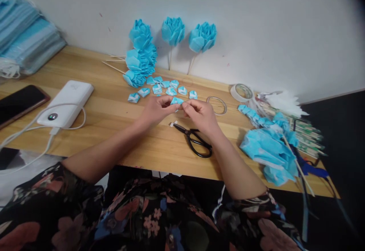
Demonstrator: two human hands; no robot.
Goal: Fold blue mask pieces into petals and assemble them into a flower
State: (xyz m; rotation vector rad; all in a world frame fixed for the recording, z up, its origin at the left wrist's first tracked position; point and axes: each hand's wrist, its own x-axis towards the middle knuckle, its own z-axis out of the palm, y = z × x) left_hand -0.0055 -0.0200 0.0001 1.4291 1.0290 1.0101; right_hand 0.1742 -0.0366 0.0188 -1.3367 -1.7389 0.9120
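Between my two hands is a small blue folded petal [176,101]. My left hand [157,110] pinches its left side with thumb and forefinger. At its right edge the fingertips of my right hand [200,115] are closed on it too. Several similar folded blue pieces [157,88] with white patches lie on the table just beyond my hands. Black-handled scissors [194,139] rest below my right hand, with small white scraps by their tips. A thin ring [217,105], perhaps a nearly used tape roll, lies right of my right hand.
Blue flowers on sticks [173,32] lean against the wall, others lie in a pile [141,61]. At left are a white power bank [67,102] with cable, a phone [23,104] and packed blue sheets [27,34]. A tape roll [242,92] and crumpled blue material [269,150] are right.
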